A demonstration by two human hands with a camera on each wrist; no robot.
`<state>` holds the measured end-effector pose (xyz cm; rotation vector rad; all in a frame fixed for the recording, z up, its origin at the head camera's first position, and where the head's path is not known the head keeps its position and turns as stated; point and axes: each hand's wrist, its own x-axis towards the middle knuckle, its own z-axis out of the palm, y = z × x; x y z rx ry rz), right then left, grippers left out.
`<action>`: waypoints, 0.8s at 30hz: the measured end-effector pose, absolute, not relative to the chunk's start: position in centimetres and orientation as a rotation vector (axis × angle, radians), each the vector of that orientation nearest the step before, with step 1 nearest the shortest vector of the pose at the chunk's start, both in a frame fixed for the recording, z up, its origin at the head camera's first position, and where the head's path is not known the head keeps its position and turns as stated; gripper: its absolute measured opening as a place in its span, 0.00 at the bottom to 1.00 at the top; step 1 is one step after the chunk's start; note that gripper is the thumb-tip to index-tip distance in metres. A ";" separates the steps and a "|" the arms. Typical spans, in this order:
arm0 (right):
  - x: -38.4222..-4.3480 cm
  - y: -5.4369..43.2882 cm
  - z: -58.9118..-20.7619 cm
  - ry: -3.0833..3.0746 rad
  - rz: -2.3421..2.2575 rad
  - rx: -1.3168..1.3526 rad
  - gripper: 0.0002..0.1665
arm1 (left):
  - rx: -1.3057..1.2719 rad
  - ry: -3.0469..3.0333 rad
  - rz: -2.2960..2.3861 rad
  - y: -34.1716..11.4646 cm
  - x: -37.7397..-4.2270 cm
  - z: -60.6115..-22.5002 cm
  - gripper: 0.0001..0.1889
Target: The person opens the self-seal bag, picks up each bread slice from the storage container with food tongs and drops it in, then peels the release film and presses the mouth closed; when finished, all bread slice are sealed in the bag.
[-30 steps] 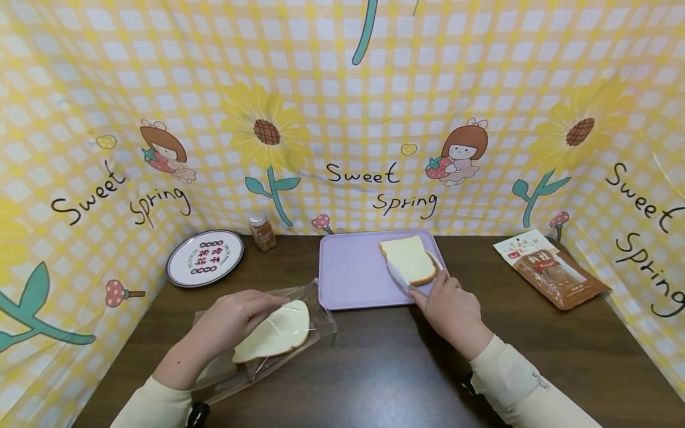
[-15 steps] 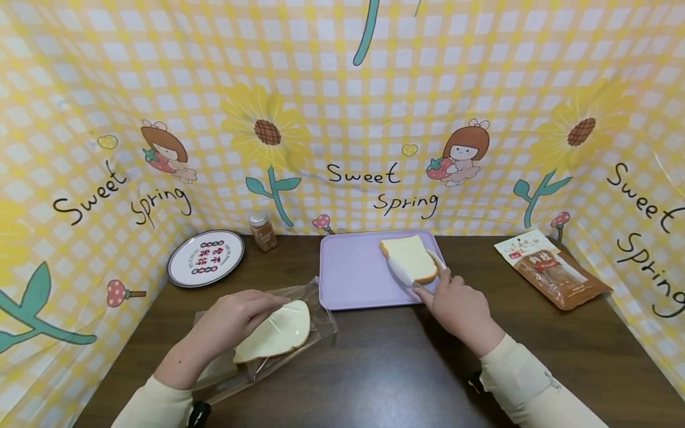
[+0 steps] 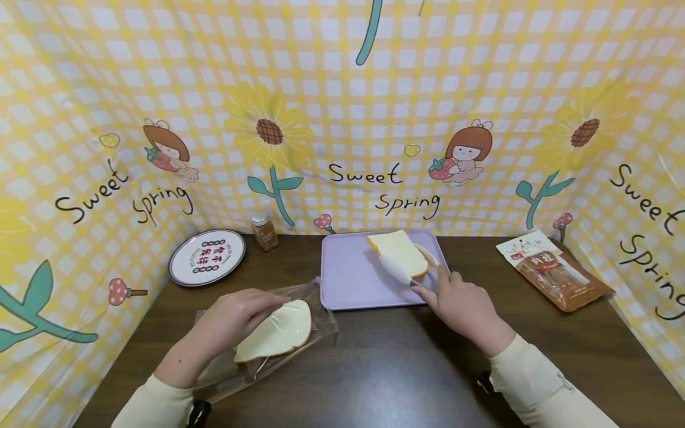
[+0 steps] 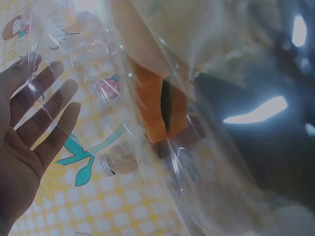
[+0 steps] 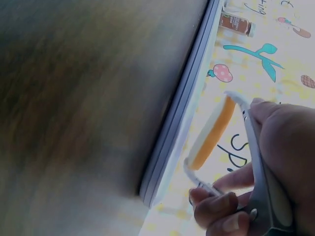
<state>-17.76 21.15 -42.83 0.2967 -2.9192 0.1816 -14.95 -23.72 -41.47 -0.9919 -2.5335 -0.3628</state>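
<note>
My right hand [image 3: 463, 306] grips tongs [image 5: 256, 147] with pale curved tips. They clasp a bread slice [image 3: 401, 252] by two edges. In the head view the slice is tilted above the lilac tray [image 3: 342, 279]; whether it touches is unclear there. In the right wrist view its orange-brown crust faces the camera, apart from the tray. My left hand [image 3: 232, 318] pinches the clear plastic bag [image 3: 325, 321], fingers long and spread behind the film in the left wrist view. Inside the bag lies another bread slice [image 3: 286, 333], partly covered by the hand.
A round white plate [image 3: 207, 258] with a dark rim and red and black writing lies at the left. Near the back cloth stands a small spice jar [image 3: 264, 233]. A brown-and-white food packet [image 3: 556, 273] lies at the right. Patterned cloth rises around the table.
The gripped bread slice has moved left over the tray and tilted more. My right forearm has swung slightly rightward. My left hand and the bag stay put.
</note>
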 end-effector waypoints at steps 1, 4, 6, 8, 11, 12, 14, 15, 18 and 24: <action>-17.8 21.2 -42.7 -2.935 0.184 0.306 0.49 | -0.991 -2.535 -0.363 -23.7 -14.9 -41.5 0.16; -17.7 21.2 -42.5 -2.945 0.176 0.349 0.49 | -0.986 -2.544 -0.363 -23.7 -14.9 -41.4 0.16; -17.7 21.3 -42.4 -2.921 0.164 0.387 0.48 | -0.982 -2.551 -0.366 -23.7 -14.9 -41.4 0.16; -17.7 21.4 -42.3 -2.884 0.154 0.422 0.48 | -0.978 -2.553 -0.367 -23.7 -14.9 -41.4 0.17; -17.7 21.5 -42.2 -2.836 0.153 0.471 0.47 | -0.977 -2.547 -0.368 -23.8 -14.8 -41.4 0.17; -17.7 21.5 -42.1 -2.826 0.158 0.485 0.47 | -0.977 -2.543 -0.368 -23.8 -14.8 -41.4 0.17; -17.7 21.6 -42.1 -2.819 0.165 0.510 0.47 | -0.979 -2.534 -0.365 -23.8 -14.8 -41.4 0.17; -17.7 21.6 -42.1 -2.817 0.167 0.523 0.47 | -0.979 -2.532 -0.366 -23.8 -14.8 -41.3 0.17; -17.7 21.8 -42.0 -2.802 0.174 0.565 0.48 | -0.978 -2.524 -0.367 -23.8 -14.8 -41.3 0.16; -17.8 22.3 -41.8 -2.689 0.131 0.715 0.48 | -0.968 -2.528 -0.361 -23.9 -14.8 -41.3 0.15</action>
